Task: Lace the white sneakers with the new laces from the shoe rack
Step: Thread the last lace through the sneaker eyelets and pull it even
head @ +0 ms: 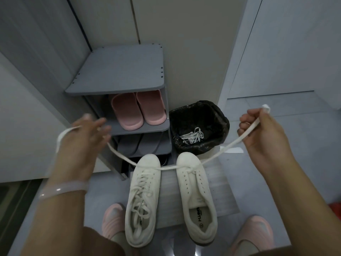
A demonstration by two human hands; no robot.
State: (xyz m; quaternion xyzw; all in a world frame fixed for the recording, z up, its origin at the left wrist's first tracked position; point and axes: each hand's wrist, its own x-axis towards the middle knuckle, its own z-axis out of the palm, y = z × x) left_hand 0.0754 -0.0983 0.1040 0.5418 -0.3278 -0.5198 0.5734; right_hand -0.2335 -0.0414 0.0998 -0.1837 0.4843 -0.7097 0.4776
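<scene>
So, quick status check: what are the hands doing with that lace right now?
Left hand and right hand each grip an end of the lace. It runs through the right sneaker's front eyelets. Left sneaker laced. Nothing blocking.

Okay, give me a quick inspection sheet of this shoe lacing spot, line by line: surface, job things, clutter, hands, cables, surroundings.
Surface: grey floor, both sneakers standing on it.
Job's things: left sneaker fully laced; right sneaker has the new lace through its front eyelets only, other eyelets bare.
Clutter: black-lined bin holding a bundle of white laces.
Grippers: left hand and right hand each hold one lace end, pulled apart.
Cables: nothing seen.
Surroundings: grey shoe rack with pink slippers on a shelf; walls behind.
</scene>
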